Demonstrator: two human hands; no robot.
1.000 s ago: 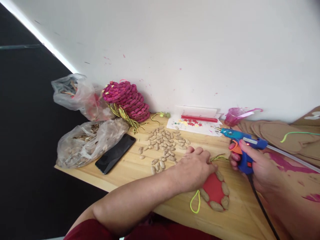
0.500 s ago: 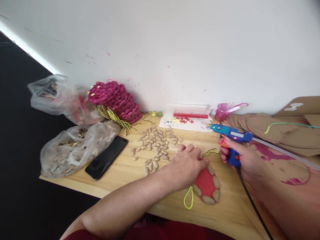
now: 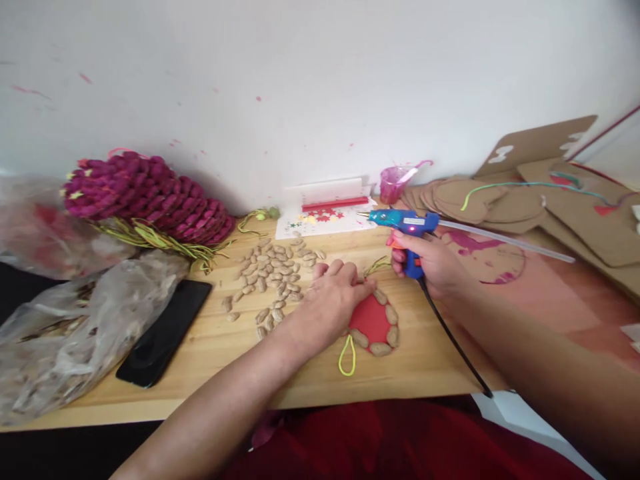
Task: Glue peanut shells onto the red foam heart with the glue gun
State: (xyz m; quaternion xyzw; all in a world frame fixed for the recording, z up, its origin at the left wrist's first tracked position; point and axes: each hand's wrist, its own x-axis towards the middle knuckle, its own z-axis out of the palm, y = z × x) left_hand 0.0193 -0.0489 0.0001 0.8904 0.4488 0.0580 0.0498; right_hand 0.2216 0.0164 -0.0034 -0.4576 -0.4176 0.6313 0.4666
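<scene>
A blue glue gun [image 3: 406,223] with a long clear stick in its back is gripped by my right hand [image 3: 430,260], its metal nozzle pointing left. My left hand [image 3: 333,300] presses at the upper left edge of a red disc [image 3: 370,320]; its fingers are curled, and what lies beneath the fingertips is hidden. Peanuts [image 3: 391,315] line the disc's right and lower rim. A yellow-green loop [image 3: 347,357] sticks out at the disc's lower left, and thin green strands [image 3: 377,266] at its top. Loose peanuts [image 3: 273,267] are spread left of my hand.
On the left are plastic bags [image 3: 100,320], a black phone [image 3: 165,332] and stacked magenta peanut pieces [image 3: 150,193]. Behind lie white paper [image 3: 287,228] with small stars and a pink-stained cup [image 3: 391,185]. Cardboard discs [image 3: 460,200] and sheets [image 3: 590,213] are at the right.
The view has shifted right and tilted, so things appear further left. My left hand stays at the disc's edge and my right hand still holds the glue gun.
</scene>
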